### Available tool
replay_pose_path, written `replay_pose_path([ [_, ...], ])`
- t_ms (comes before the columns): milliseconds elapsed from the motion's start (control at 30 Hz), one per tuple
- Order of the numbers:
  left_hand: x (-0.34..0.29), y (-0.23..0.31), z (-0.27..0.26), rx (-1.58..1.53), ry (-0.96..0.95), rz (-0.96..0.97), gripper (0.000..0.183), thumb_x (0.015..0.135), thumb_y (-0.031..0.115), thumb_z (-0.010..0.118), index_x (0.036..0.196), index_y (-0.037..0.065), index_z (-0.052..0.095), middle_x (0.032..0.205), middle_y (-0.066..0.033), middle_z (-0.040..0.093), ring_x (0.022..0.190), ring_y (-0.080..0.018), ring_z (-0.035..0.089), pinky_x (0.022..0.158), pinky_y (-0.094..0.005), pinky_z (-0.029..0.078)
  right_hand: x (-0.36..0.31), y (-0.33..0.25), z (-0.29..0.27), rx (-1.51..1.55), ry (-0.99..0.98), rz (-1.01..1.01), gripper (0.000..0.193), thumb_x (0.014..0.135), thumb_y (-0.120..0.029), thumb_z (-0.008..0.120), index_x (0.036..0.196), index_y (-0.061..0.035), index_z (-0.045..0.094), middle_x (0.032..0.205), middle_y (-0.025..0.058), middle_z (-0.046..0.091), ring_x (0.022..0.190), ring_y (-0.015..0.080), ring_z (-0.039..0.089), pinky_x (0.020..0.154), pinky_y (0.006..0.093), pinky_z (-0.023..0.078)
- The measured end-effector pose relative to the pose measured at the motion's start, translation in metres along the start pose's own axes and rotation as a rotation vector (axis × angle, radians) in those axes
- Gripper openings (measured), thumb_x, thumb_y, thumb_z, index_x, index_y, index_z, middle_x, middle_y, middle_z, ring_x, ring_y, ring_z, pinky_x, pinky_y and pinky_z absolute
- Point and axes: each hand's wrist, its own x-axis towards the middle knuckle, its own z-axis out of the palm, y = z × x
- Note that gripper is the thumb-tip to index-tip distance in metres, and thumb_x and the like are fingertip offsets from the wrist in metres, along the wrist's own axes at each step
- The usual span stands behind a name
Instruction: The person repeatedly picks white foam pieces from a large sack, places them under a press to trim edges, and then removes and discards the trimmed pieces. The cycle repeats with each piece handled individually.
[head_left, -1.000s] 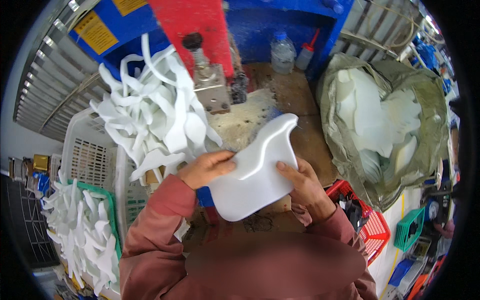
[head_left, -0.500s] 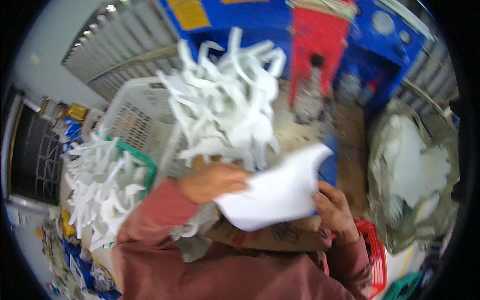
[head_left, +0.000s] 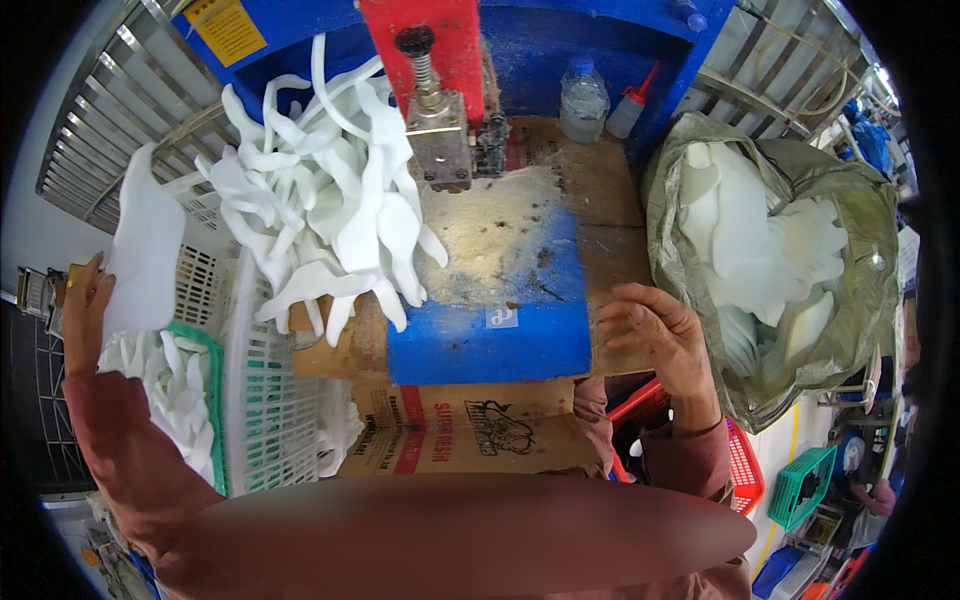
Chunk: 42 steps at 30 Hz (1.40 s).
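Note:
At the far left my left hand is raised, gripping the lower edge of a broad, wavy white sheet that looks like foam and stands upright above the baskets. My right hand holds nothing; its fingers are apart and slightly bent, over the right side of the work surface by the bag. Between my hands lies the blue machine table, strewn with pale dust. Above it hangs the machine's red head with a metal block. A heap of curved white strips sits on the table's left part.
A translucent bag of white sheets stands at right. White basket and green basket, holding white strips, are at left. A plastic bottle stands behind the table. A red crate is low at right; cardboard lies before me.
The white sheet has gone from between both hands to the far left, in my left hand alone. My right hand has let go of it. The view has shifted to the right.

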Motion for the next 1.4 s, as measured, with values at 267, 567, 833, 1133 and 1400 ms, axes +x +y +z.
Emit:
replay_pose_path([
  [267, 0.048, -0.022, 0.074, 0.501, 0.107, 0.279, 0.050, 0.096, 0.016, 0.067, 0.143, 0.002, 0.056, 0.136, -0.0260, 0.061, 0.127, -0.0433, 0.056, 0.108, -0.0473, 0.044, -0.021, 0.002, -0.013, -0.264, 0.101, -0.077, 0.029, 0.106, -0.010, 0.056, 0.130, 0.0042, 0.064, 0.113, 0.0125, 0.073, 0.101, 0.0179, 0.070, 0.085, 0.0306, 0.058],
  [567, -0.083, 0.251, 0.189, -0.309, -0.402, 0.455, 0.014, 0.075, -0.003, 0.070, 0.086, -0.004, 0.062, 0.079, -0.0124, 0.063, 0.071, -0.0221, 0.064, 0.068, -0.0345, 0.051, -0.035, -0.027, -0.047, -0.954, 0.087, -0.291, 0.026, 0.097, -0.008, 0.066, 0.121, 0.0009, 0.069, 0.102, 0.0169, 0.073, 0.091, 0.0279, 0.071, 0.082, 0.0357, 0.056],
  [833, -0.146, 0.300, 0.261, -0.333, -0.748, 0.539, 0.018, 0.079, 0.011, 0.079, 0.086, -0.004, 0.073, 0.066, -0.0141, 0.067, 0.060, -0.0291, 0.065, 0.060, -0.0393, 0.051, -0.064, -0.098, -0.177, -1.527, 1.054, -0.192, 0.032, 0.094, -0.018, 0.068, 0.123, -0.0038, 0.068, 0.117, 0.0193, 0.069, 0.103, 0.0402, 0.067, 0.092, 0.0450, 0.053],
  [1133, -0.147, 0.317, 0.273, -0.275, -0.912, 0.740, 0.040, 0.084, 0.018, 0.078, 0.119, 0.000, 0.071, 0.106, -0.0198, 0.072, 0.092, -0.0366, 0.071, 0.080, -0.0421, 0.057, -0.029, -0.075, -0.168, -1.536, 0.653, 0.123, 0.044, 0.092, -0.027, 0.070, 0.131, -0.0069, 0.064, 0.119, 0.0173, 0.068, 0.114, 0.0363, 0.064, 0.095, 0.0462, 0.052],
  [1400, -0.143, 0.307, 0.276, -0.280, -0.972, 0.772, 0.041, 0.083, 0.017, 0.077, 0.119, -0.002, 0.071, 0.110, -0.0228, 0.071, 0.100, -0.0405, 0.069, 0.088, -0.0442, 0.055, -0.067, -0.024, -0.181, -1.834, 0.958, 0.054, 0.081, 0.087, -0.024, 0.077, 0.155, -0.0080, 0.037, 0.157, 0.0268, 0.036, 0.144, 0.0449, 0.037, 0.113, 0.0523, 0.038],
])
